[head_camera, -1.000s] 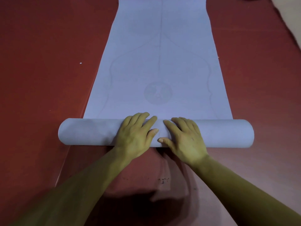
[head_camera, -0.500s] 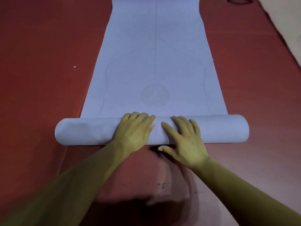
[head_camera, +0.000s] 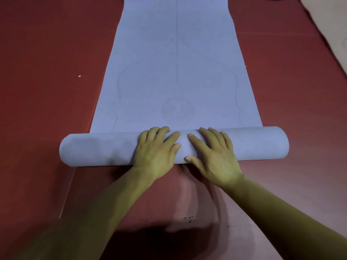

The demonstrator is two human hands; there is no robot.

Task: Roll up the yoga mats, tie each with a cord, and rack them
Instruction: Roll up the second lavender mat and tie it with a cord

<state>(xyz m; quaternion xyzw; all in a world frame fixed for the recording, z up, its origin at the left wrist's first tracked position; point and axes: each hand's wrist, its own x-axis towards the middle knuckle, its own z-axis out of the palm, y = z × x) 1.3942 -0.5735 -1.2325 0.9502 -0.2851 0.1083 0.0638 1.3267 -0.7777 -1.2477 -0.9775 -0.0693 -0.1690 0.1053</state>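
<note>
Lavender-blue against the red, the yoga mat point(head_camera: 176, 72) is lying lengthwise on the floor point(head_camera: 47, 72), running away from me toward the top edge of the head view. Its near end is sitting wound into a thick roll point(head_camera: 262, 145) that is stretching crosswise from left to right. From my remote seat I am seeing 2 hands lying on the middle of that roll, side by side and nearly touching at the forefingers. The left hand point(head_camera: 156, 151) is pressing its palm on the roll's near face, with its fingers point(head_camera: 161, 132) reaching over the crest to where the flat sheet is meeting the roll. The right hand point(head_camera: 212, 154) is doing the same just beside it, its thumb point(head_camera: 191, 158) splaying out low along the roll's near edge. Neither hand is curling round anything: the fingers are lying nearly straight and spread on the mat's surface, so I am reading both as flat palms pressing rather than clasping. The roll is sticking out well past each hand, farther on the left side than on the right. A faint round emblem point(head_camera: 177, 111) is showing on the flat sheet just beyond the hands, with a thin centre line running away from it. A tiny white speck point(head_camera: 79, 76) is sitting on the floor well left of the mat, and a pale strip point(head_camera: 334, 25) is cutting across the top right corner.
</note>
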